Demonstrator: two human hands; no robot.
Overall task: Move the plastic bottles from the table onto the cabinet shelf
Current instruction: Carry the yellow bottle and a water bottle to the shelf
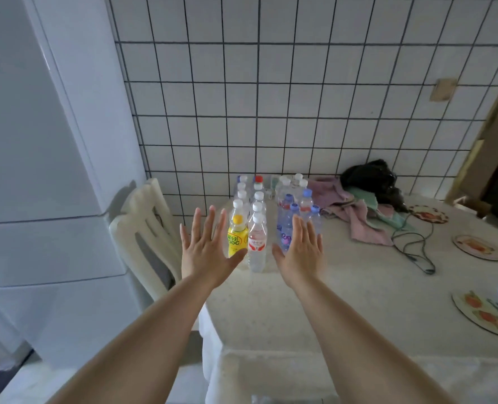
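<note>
Head view: we see the left hand [205, 252] and right hand [301, 252] raised side by side with fingers spread, both released and grasping nothing, backs toward us. The plastic bottles [256, 211] stand upright in rows on the table [344, 301], at twelve o'clock from the hands, the yellow bottle [236, 237] and a red-labelled clear bottle [256, 246] nearest. At two o'clock lie crumpled cloths [355, 208] and a black cable [411, 246]; at nine o'clock stands a white chair [142, 225].
</note>
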